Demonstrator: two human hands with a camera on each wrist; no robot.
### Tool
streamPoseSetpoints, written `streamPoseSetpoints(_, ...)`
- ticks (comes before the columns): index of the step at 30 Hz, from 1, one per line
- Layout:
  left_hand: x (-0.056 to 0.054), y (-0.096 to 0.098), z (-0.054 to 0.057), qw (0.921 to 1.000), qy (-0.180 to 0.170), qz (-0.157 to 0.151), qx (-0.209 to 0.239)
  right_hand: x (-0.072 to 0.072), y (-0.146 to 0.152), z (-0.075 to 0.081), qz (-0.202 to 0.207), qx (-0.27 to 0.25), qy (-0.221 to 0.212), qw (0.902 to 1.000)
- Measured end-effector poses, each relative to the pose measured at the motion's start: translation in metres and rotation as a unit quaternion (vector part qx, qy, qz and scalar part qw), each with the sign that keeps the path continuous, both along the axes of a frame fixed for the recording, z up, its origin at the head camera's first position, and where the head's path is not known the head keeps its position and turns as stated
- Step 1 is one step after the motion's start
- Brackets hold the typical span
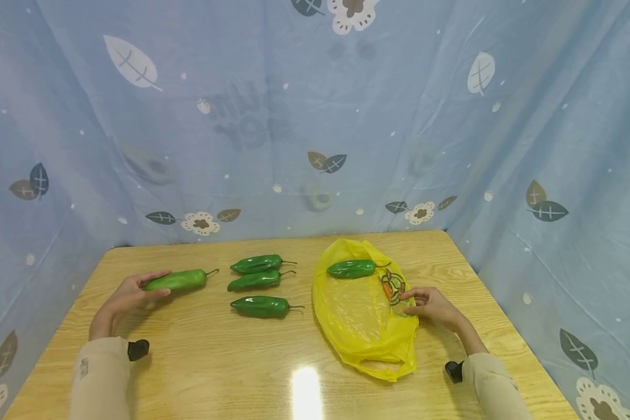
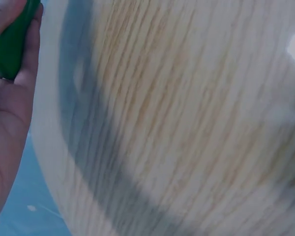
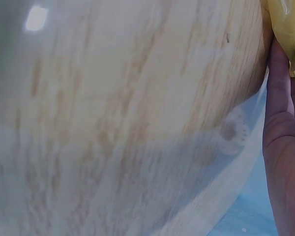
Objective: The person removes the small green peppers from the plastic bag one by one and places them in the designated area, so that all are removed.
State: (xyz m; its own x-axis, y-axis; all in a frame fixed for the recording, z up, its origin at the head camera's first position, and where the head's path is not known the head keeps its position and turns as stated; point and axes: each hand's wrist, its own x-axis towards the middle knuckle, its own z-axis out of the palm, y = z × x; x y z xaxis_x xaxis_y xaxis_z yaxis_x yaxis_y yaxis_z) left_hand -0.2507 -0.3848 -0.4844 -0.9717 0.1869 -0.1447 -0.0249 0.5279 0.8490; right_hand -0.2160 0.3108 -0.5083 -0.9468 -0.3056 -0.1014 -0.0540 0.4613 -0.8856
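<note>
My left hand grips a light green pepper at its blunt end, the stem pointing right. The left wrist view shows the pepper between thumb and fingers. On the right lies a yellow plastic bag, spread flat, with a handle hole at its near end. A dark green pepper lies at the bag's far part; whether on or inside it, I cannot tell. My right hand pinches the bag's right side beside a colourful vegetable picture. The fingertips are partly hidden in the right wrist view.
Three dark green peppers, the far, middle and near ones, lie mid-table with stems pointing right. A blue patterned curtain hangs behind and beside the wooden table.
</note>
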Motion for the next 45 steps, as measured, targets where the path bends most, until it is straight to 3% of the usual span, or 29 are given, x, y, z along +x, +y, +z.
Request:
streamPoseSetpoints(7, -0.010, 0.002, 0.002, 0.9941, 0.067, -0.058, -0.064, 0.001, 0.000, 0.003, 0.006, -0.003, -0.001, 1.0000)
streamPoseSetpoints(16, -0.016, 0.002, -0.001, 0.9842, 0.112, -0.067, -0.119, 0.002, -0.004, 0.002, 0.015, -0.016, 0.002, 0.9998)
streamPoseSetpoints(22, -0.016, 0.001, -0.008, 0.9841, 0.118, -0.066, -0.115, 0.002, -0.005, 0.000, 0.018, -0.018, 0.000, 0.9997)
streamPoseSetpoints(30, -0.010, -0.001, -0.012, 0.9907, 0.091, -0.043, -0.091, 0.002, -0.005, 0.003, 0.021, -0.017, -0.002, 0.9996)
streamPoseSetpoints(35, -0.001, -0.006, -0.011, 0.9987, 0.046, -0.001, -0.023, 0.002, -0.005, 0.004, 0.018, -0.013, 0.001, 0.9997)
streamPoseSetpoints(37, 0.003, -0.010, -0.011, 0.9993, 0.023, 0.023, 0.020, 0.001, -0.004, 0.004, 0.018, -0.010, 0.002, 0.9998)
streamPoseSetpoints(39, 0.006, -0.014, -0.012, 0.9977, 0.022, 0.039, 0.051, 0.002, -0.003, 0.003, 0.017, -0.009, 0.002, 0.9998)
streamPoseSetpoints(42, 0.009, -0.021, -0.015, 0.9835, 0.054, 0.030, 0.170, 0.002, -0.002, 0.004, 0.014, -0.001, 0.005, 0.9999)
streamPoseSetpoints(45, 0.013, -0.026, -0.017, 0.9562, 0.091, 0.000, 0.278, 0.002, -0.002, 0.005, 0.009, 0.002, 0.004, 0.9999)
